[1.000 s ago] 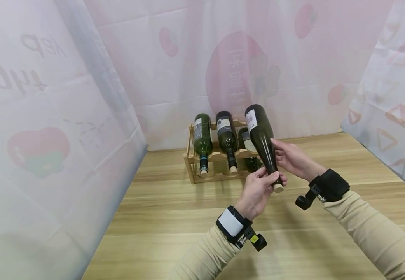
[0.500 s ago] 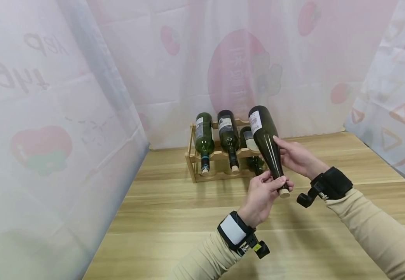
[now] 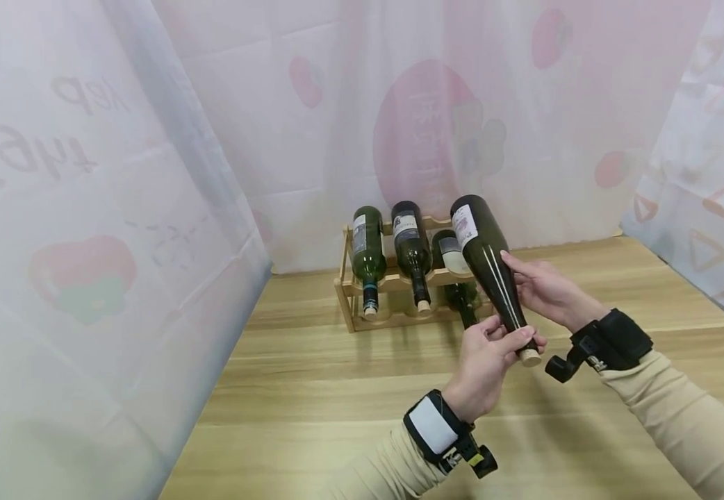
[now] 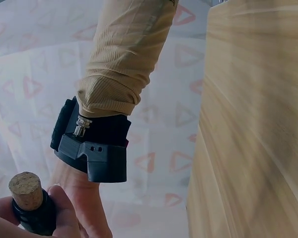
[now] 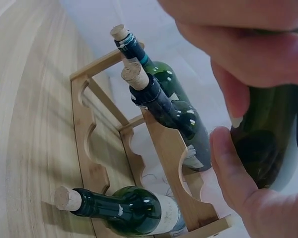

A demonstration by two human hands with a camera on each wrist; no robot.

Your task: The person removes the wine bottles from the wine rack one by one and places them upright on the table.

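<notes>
A dark green wine bottle (image 3: 490, 264) with a white label is held tilted over the right end of the wooden rack, its corked neck toward me. My left hand (image 3: 487, 361) pinches the neck just behind the cork (image 4: 26, 190), thumb on top. My right hand (image 3: 549, 292) grips the bottle's body from the right, thumb along its side. In the right wrist view, the fingers of both hands surround the green glass (image 5: 268, 134). Most of the right fingers are hidden behind the bottle in the head view.
The two-tier wooden rack (image 3: 393, 283) stands near the back curtain. Two corked bottles, a green one (image 3: 368, 250) and a darker one (image 3: 408, 243), lie on its upper tier. Another green bottle (image 5: 134, 208) lies on the lower tier at the right. Printed curtains (image 3: 312, 153) enclose the wooden table (image 3: 312, 389).
Both hands have carried the bottle a little right and toward me, away from the rack. More of the lower green bottle shows now. The grip looks the same.
</notes>
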